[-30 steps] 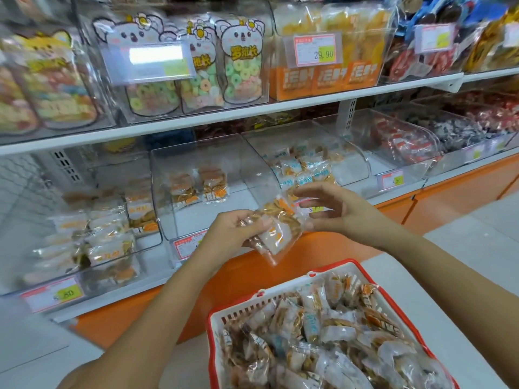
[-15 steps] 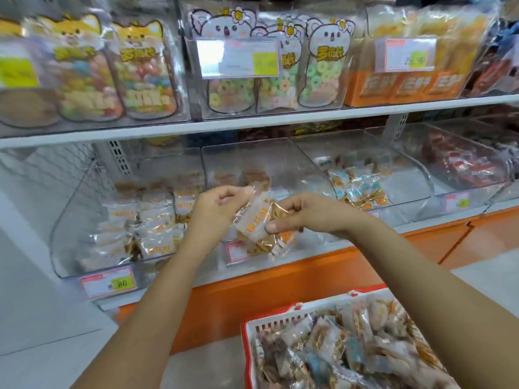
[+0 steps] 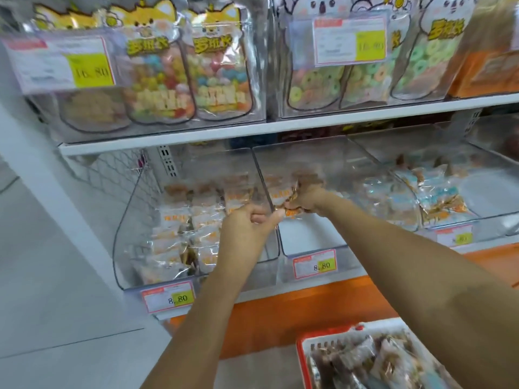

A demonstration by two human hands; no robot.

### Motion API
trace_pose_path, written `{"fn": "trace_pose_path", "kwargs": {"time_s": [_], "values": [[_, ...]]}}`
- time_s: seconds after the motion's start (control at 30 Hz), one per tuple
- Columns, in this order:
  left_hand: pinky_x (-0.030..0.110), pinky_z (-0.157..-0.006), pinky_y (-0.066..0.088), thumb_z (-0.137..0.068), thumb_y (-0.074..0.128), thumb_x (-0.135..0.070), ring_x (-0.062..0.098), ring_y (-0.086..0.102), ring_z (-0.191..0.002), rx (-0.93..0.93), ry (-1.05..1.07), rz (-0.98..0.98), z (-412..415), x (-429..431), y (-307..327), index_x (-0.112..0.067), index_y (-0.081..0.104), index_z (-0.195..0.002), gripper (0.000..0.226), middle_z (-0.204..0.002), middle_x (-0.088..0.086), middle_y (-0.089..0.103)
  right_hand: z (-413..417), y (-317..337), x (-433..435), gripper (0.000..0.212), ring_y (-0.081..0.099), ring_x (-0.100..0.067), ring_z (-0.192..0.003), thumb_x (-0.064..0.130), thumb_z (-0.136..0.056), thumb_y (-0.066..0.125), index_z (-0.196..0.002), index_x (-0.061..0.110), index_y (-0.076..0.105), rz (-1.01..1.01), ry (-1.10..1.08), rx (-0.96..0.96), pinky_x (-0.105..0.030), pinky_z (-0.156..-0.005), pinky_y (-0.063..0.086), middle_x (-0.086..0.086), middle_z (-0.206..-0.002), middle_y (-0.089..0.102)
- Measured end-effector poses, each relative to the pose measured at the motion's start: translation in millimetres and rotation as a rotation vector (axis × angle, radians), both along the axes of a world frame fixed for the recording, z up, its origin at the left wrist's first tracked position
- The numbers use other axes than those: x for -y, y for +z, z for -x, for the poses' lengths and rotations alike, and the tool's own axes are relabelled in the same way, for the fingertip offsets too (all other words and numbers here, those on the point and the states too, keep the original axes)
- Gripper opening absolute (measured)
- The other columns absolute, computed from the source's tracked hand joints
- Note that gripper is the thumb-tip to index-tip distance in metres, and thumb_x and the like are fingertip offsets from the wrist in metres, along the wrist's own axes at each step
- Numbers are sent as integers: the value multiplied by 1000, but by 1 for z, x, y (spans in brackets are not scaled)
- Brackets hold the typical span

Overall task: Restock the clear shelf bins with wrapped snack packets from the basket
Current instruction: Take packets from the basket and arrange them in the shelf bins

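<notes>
My left hand [image 3: 247,224] pinches and my right hand [image 3: 307,197] grips the packets [image 3: 283,196] over the middle bin [image 3: 309,242] near the shelf's front edge, so I should push them deep, lay them flat, then let go.

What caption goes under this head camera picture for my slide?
Left hand and right hand hold snack packets at a clear bin, basket below.

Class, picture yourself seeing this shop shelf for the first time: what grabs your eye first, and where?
Centre frame, the left hand and right hand hold wrapped snack packets at the mouth of the middle clear bin. Above, bright cartoon-animal candy bags line the upper shelf; a red basket of more packets sits bottom right.
</notes>
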State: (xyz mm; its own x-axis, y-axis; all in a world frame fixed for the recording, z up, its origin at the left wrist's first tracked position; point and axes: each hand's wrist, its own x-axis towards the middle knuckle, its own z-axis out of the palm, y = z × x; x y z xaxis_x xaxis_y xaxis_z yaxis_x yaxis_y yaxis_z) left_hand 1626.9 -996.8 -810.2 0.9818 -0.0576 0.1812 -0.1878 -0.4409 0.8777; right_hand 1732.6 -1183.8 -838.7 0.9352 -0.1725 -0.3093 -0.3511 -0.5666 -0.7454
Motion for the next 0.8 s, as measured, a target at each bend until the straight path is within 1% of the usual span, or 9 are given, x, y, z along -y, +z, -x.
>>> {"fn": "trace_pose_path", "kwargs": {"time_s": [0.03,0.13,0.3,0.4,0.5,0.57,0.63,0.7,0.8], "values": [[23,-76,54,-81,71,-45,5,63,-78,0,-6,1,-1,-1,-1,-17,69,-100,34,-86,-8,68,-3,-3,-4,10,58,-17,-80,16,-88,68,-88,14,59,39,22,-19,-29,-73,51,-7,-90,59],[30,-80,55,-81,69,-46,6,64,-80,-8,-21,3,-4,-1,-3,-17,67,-104,37,-86,-9,67,-11,-5,-13,45,56,-28,-114,39,-94,56,-122,4,57,403,77,-33,-33,-96,43,-13,-119,61],[37,-81,55,-84,63,-51,9,64,-82,2,-56,-22,-4,-2,-6,-17,63,-111,43,-85,-10,63,-12,1,-14,59,52,-26,-120,51,-86,60,-127,8,54,554,20,-28,-35,-105,40,-10,-125,58],[31,-77,53,-88,61,-47,8,60,-79,51,-42,-66,-4,-2,-4,-15,63,-109,39,-85,-9,61,-2,8,-13,65,52,-28,-121,49,-87,62,-132,4,48,584,34,69,-36,-103,41,-13,-129,56],[27,-75,49,-91,60,-40,8,57,-80,221,19,-149,6,4,-1,-15,60,-113,33,-94,-4,62,28,25,-7,55,56,-30,-114,30,-87,67,-128,-1,44,439,-18,284,-36,-93,46,-17,-122,58],[23,-71,47,-93,58,-32,7,53,-78,427,38,-133,22,11,3,-15,60,-108,23,-93,-3,58,61,36,3,31,59,-26,-92,25,-89,64,-109,4,54,407,9,429,-31,-73,44,-10,-96,63],[17,-62,39,-96,54,-27,6,47,-69,573,-34,-138,40,20,4,-15,58,-89,15,-80,-5,53,102,45,16,21,51,-19,-68,28,-90,62,-85,9,56,435,79,524,-28,-55,33,0,-69,53],[22,-55,34,-95,49,-29,11,42,-59,540,-191,-189,58,32,-6,-13,52,-71,29,-64,-2,48,148,47,30,30,42,-11,-56,30,-91,63,-71,13,48,455,149,512,-22,-49,28,5,-60,44],[33,-56,33,-94,51,-33,15,44,-56,223,-472,-382,87,51,-34,-20,43,-59,38,-56,-3,45,209,22,59,27,46,-10,-59,31,-90,64,-73,16,49,476,239,358,-26,-55,34,5,-63,49]]}}
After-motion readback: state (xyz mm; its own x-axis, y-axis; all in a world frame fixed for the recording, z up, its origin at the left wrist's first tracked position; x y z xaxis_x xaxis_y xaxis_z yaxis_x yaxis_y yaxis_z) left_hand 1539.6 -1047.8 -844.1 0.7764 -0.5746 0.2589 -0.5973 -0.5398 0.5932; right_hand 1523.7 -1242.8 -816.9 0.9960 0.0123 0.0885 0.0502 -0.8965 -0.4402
